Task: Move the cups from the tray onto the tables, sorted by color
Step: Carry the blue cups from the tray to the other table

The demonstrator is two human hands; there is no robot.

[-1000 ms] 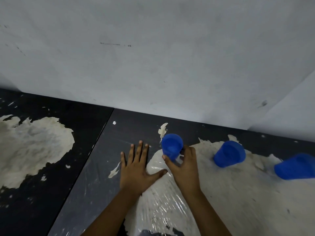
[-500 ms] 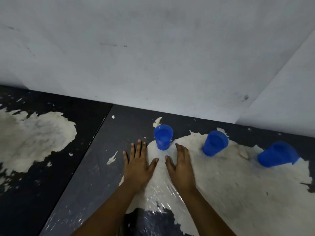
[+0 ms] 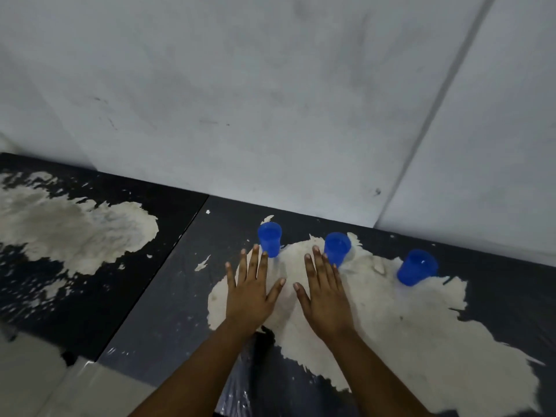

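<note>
Three blue cups stand in a row on the right dark table point(image 3: 168, 311): a left cup point(image 3: 270, 238), a middle cup point(image 3: 337, 248) and a right cup point(image 3: 416, 266). My left hand point(image 3: 251, 288) lies flat with fingers spread just in front of the left cup, its fingertips close to the cup's base. My right hand point(image 3: 323, 291) lies flat too, fingers straight, its tips beside the middle cup. Neither hand holds anything. No tray is in view.
A second dark table point(image 3: 75, 296) with a worn pale patch adjoins on the left, a seam between them. A grey wall point(image 3: 270, 100) rises right behind the cups. Pale floor point(image 3: 36, 380) shows at the lower left.
My right hand has let go of the left cup and drawn back, flat on the table. The view has pulled back and shifted, so all three cups sit farther left in frame.
</note>
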